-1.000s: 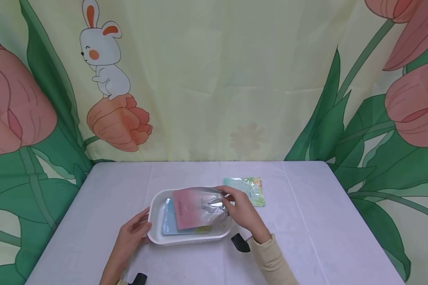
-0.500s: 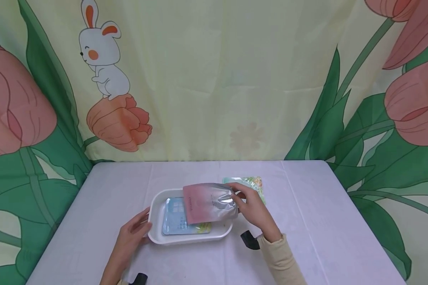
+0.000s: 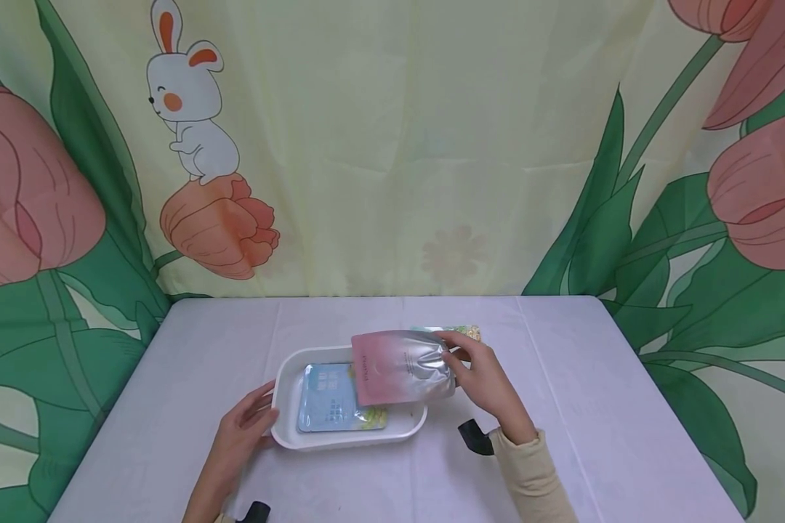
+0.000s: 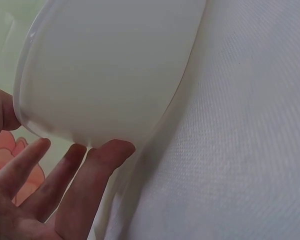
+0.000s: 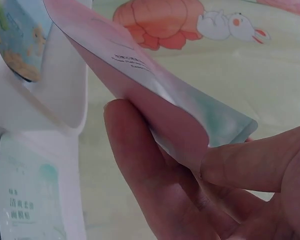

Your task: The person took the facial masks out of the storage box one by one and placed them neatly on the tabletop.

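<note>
My right hand (image 3: 487,374) pinches the silver end of a pink-and-silver face mask packet (image 3: 387,367) between thumb and fingers. The packet is raised over the right part of a white tray (image 3: 284,403) and bends lengthwise in the right wrist view. A blue face mask packet (image 3: 327,398) lies flat in the tray, its right side partly covered. My left hand (image 3: 245,421) touches the tray's left end; in the left wrist view its fingertips rest along the outer wall (image 4: 110,75).
A pale green face mask packet (image 5: 30,200) lies on the table right of the tray, mostly hidden in the head view. A white cloth covers the table (image 3: 340,490). Behind it hangs a curtain (image 3: 366,145) printed with tulips and a rabbit.
My right hand has moved right and slightly away from me with the pink packet, uncovering more of the blue packet and covering the green one. The left hand and tray stay put.
</note>
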Available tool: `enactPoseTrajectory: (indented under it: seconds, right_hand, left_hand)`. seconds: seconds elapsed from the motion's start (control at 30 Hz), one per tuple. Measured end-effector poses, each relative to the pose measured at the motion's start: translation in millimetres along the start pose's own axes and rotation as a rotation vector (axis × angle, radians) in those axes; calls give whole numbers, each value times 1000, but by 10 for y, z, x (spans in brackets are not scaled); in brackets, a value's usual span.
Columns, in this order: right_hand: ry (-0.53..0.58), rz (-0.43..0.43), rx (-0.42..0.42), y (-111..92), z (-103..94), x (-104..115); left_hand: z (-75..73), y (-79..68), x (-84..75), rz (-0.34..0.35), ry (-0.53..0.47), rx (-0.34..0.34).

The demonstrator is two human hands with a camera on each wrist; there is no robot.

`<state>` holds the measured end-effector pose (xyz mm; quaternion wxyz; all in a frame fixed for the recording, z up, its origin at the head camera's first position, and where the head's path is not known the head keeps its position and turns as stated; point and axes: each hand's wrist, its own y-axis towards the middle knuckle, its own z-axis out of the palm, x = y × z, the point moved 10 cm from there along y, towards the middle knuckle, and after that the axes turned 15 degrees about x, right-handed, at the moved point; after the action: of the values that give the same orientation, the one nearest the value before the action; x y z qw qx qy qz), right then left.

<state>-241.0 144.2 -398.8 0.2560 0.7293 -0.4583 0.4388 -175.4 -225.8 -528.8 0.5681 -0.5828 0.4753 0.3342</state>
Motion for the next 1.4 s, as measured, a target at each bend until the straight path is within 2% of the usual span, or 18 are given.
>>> enactPoseTrajectory:
  seconds: [0.23, 1.13, 1.4]
  right_hand:
    - [-19, -7, -32, -63, -139, -16]
    - [-45, 55, -90, -232, -545, -204]
    - [-95, 81, -112, -284, -702, -229]
  left_hand:
    - [-4, 16, 14, 4, -6, 2]
    - [11, 25, 28, 13, -14, 1]
    - [7, 30, 45, 2, -15, -1]
